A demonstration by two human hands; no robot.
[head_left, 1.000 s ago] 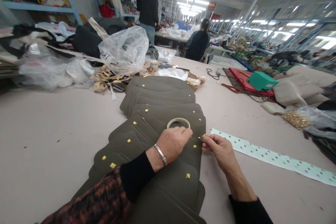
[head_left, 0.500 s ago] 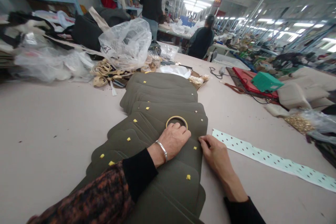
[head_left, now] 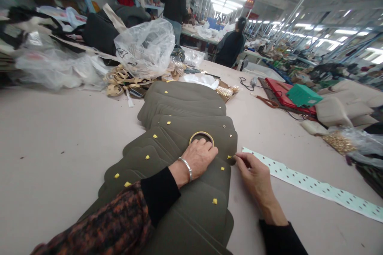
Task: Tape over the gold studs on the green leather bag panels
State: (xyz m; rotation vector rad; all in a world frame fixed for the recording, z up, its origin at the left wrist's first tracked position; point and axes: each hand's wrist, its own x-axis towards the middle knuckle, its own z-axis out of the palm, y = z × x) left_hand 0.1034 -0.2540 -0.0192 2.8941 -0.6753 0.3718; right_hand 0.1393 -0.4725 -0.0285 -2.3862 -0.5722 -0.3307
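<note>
Olive-green fabric panels [head_left: 191, 191] lie overlapped in a long stack down the table, with small yellow tape bits [head_left: 214, 201] on several of them. My left hand [head_left: 200, 157], with a silver bangle at its wrist, rests on the stack, fingers curled over the near rim of a yellow-edged tape roll [head_left: 202, 133]. At the stack's right edge, my right hand [head_left: 253, 171] pinches the corner of one panel between thumb and forefinger. A yellow bit shows right beside those fingertips. The left fingertips are partly hidden.
A pale green strip with dark dots [head_left: 311, 181] lies to the right. Behind are a clear plastic bag [head_left: 146, 48], beige strap coils [head_left: 115, 81], a green box [head_left: 304, 95] on a red item and gold hardware [head_left: 339, 143]. Two people [head_left: 230, 46] are farther back.
My right hand has shifted slightly right, drawing a panel corner outward. A yellow bit now shows by its fingertips. My left hand stays at the tape roll.
</note>
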